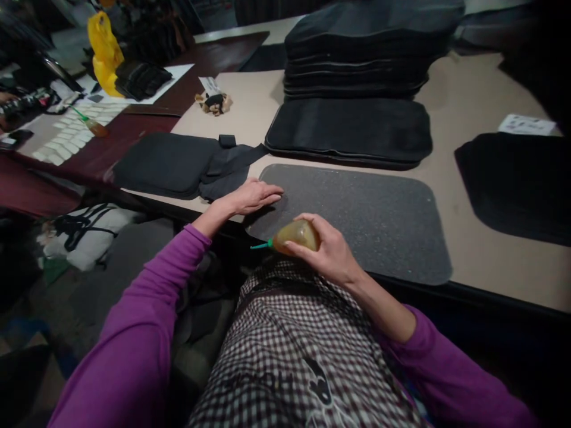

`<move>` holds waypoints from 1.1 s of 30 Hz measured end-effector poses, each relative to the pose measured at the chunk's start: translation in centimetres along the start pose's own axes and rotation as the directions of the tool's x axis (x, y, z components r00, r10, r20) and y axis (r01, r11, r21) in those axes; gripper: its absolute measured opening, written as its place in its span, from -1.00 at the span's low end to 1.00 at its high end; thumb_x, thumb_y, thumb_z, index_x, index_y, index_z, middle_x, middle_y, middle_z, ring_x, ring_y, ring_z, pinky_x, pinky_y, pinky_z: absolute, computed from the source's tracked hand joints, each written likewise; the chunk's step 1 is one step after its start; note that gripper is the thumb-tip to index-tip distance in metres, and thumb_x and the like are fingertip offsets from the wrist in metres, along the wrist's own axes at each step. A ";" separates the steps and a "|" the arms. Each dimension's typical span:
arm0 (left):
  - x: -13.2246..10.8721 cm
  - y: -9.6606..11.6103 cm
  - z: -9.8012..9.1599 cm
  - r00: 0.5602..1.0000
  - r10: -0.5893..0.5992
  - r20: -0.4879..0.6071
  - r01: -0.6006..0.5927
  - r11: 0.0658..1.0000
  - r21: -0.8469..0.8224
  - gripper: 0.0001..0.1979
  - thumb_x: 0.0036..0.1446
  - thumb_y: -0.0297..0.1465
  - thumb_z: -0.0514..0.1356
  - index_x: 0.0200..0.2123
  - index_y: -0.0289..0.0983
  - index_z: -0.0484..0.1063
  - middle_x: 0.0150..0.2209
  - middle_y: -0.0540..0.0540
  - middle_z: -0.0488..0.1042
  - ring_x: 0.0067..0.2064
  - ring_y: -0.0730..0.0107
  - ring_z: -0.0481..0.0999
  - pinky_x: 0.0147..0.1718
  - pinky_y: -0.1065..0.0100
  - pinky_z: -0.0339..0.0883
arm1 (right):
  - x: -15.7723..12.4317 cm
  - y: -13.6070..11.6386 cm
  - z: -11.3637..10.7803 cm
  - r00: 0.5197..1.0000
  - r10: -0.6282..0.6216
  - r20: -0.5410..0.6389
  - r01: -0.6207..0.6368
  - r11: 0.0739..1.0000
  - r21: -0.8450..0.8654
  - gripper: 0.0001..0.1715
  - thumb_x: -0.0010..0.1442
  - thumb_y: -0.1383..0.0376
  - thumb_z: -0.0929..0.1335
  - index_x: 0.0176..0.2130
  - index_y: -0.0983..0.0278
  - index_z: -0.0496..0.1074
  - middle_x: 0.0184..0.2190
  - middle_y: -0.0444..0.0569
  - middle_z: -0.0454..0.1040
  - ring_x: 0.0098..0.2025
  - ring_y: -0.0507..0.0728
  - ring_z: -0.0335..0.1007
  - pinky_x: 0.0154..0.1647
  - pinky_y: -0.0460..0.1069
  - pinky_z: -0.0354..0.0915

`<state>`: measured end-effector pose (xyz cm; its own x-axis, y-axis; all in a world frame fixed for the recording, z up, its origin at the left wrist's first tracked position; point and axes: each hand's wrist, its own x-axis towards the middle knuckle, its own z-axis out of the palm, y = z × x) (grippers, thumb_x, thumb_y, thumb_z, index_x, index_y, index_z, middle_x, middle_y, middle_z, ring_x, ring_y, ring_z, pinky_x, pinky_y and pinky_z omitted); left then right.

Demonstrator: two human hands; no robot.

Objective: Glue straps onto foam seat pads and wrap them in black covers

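My right hand (328, 249) is wrapped round a small squeeze bottle (297, 235) of yellowish glue. Its green nozzle points left, over the table's near edge. My left hand (252, 196) lies flat with fingers stretched out on the left end of a grey speckled foam panel (370, 220). That panel lies on the beige table (491, 261) right in front of me. Both sleeves are purple.
A black fabric piece with a strap (178, 163) lies left of the panel. Behind it are a black padded panel (352, 131) and a stack of them (366, 47). Another black piece (517, 184) lies right. A second glue bottle (91, 123) and yellow bag (104, 53) sit far left.
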<state>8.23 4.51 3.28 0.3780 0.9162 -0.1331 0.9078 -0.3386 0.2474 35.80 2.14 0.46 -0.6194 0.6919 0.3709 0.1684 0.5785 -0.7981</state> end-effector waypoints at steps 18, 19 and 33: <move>0.2 -0.2 0.0 1.000 -0.024 -0.015 0.025 0.999 0.037 -0.42 0.51 -0.06 -0.15 0.31 -0.22 0.41 0.14 -0.21 0.60 0.11 0.15 0.54 0.19 0.16 0.23 | -3.6 0.3 -7.3 0.995 -0.104 -0.007 0.101 0.980 -0.173 -0.50 0.33 0.07 0.48 0.14 0.17 0.35 -0.08 0.02 0.46 -0.08 0.23 0.46 -0.04 0.10 0.41; 0.2 -0.2 0.0 1.000 -0.028 -0.014 0.028 0.999 0.042 -0.41 0.51 -0.06 -0.15 0.31 -0.23 0.41 0.13 -0.21 0.60 0.10 0.14 0.55 0.19 0.15 0.24 | -4.1 0.3 -8.1 0.995 -0.099 -0.007 0.096 0.978 -0.185 -0.50 0.32 0.08 0.48 0.14 0.16 0.35 -0.09 0.02 0.46 -0.09 0.22 0.46 -0.05 0.09 0.41; 0.3 0.1 -0.3 0.998 -0.055 -0.022 0.054 0.998 -0.027 -0.31 0.45 0.07 -0.13 0.26 -0.26 0.46 0.17 -0.27 0.59 0.16 0.05 0.57 0.19 0.06 0.38 | -13.0 2.0 -17.8 0.958 0.182 -0.222 -0.247 0.918 -0.310 -0.40 0.24 -0.01 0.52 0.16 0.12 0.40 0.01 0.01 0.51 -0.02 0.30 0.52 0.06 0.17 0.41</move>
<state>8.32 4.83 3.57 0.3236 0.9378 -0.1257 0.9219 -0.2825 0.2652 57.87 1.98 2.51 -0.3923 0.8642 0.3151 0.5452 0.4943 -0.6770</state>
